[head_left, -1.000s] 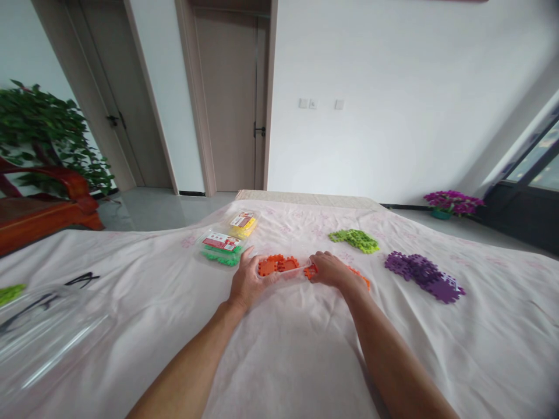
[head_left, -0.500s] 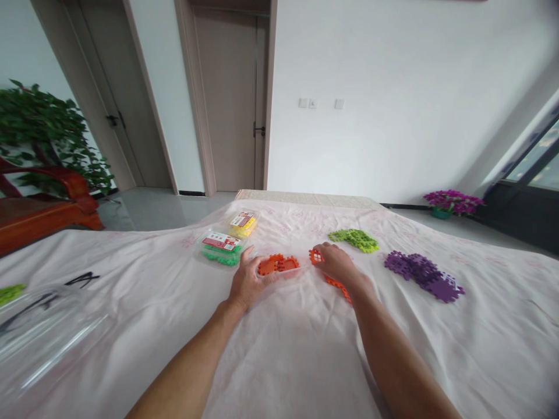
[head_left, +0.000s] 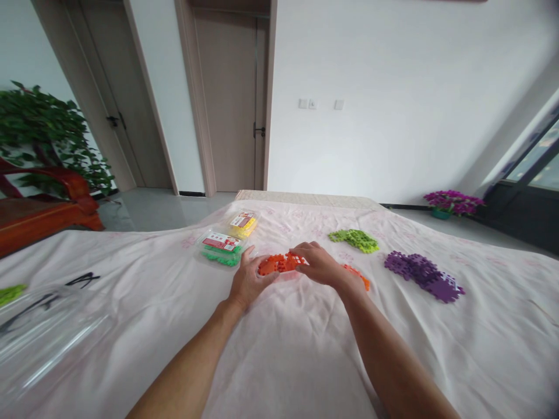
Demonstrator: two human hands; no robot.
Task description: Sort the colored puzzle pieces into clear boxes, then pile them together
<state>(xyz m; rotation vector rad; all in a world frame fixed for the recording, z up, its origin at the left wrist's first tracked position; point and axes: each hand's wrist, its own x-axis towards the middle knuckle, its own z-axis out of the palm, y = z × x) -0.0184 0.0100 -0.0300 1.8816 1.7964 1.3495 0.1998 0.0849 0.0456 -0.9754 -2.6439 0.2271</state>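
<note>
My left hand [head_left: 248, 282] is closed on the left end of a small clear plastic box [head_left: 285, 275], thumb along the near side. Inside lie orange interlocking puzzle pieces [head_left: 271, 265] with notched edges. Over the box's right end, my right hand [head_left: 319, 265] pinches an orange window-patterned puzzle piece [head_left: 297, 259] between thumb and fingers. Whether that piece touches the others I cannot tell. More orange pieces [head_left: 360, 278] lie on the cloth just right of my right wrist, partly covered by it.
Beyond my left hand stand closed boxes of green pieces [head_left: 222, 247] and yellow pieces [head_left: 243, 222]. Lime-green pieces [head_left: 356, 240] and purple pieces [head_left: 421, 274] lie to the right. A large clear plastic container [head_left: 48, 343] is at the left on the wrinkled pink cloth [head_left: 279, 361].
My right hand has moved left with the orange window-patterned piece, from beside the box to over its right end. My left hand has stayed on the box.
</note>
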